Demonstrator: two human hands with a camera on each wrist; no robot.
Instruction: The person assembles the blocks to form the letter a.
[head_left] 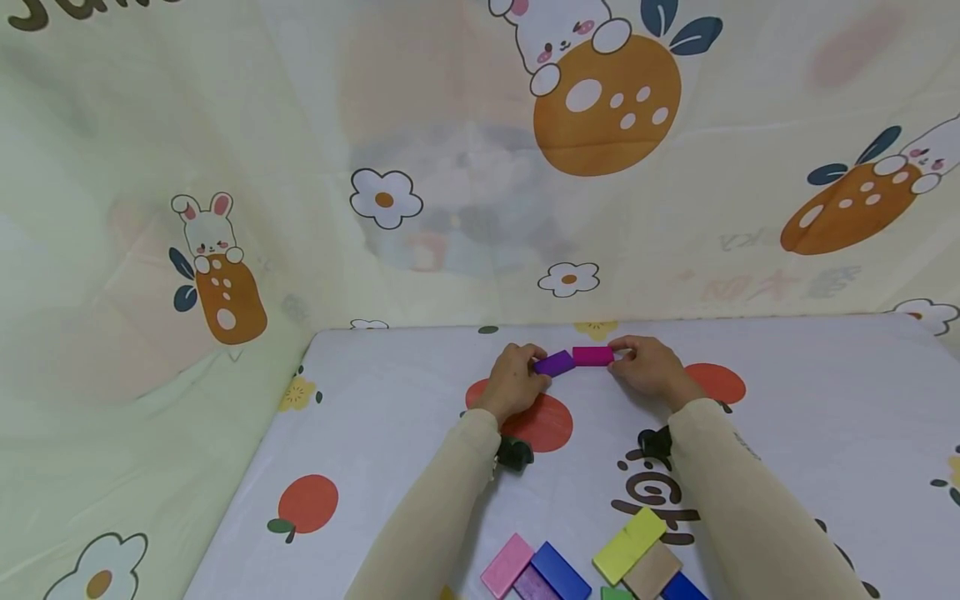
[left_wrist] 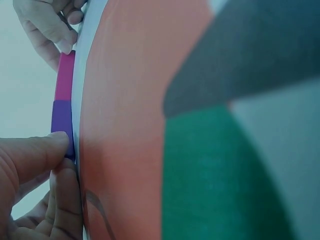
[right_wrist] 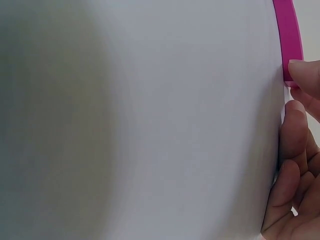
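At the frame's centre, the left hand [head_left: 513, 385] pinches a purple rectangular wooden block [head_left: 555, 363] end-to-end against a magenta rectangular wooden block [head_left: 593, 356] pinched by the right hand [head_left: 648, 368].

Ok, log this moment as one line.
left hand pinches purple block | right hand pinches pink block | blocks end to end

Bottom blocks [head_left: 660, 587] cut off

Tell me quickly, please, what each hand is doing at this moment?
Left hand: pinches the end of the purple block.
Right hand: pinches the end of the magenta block.
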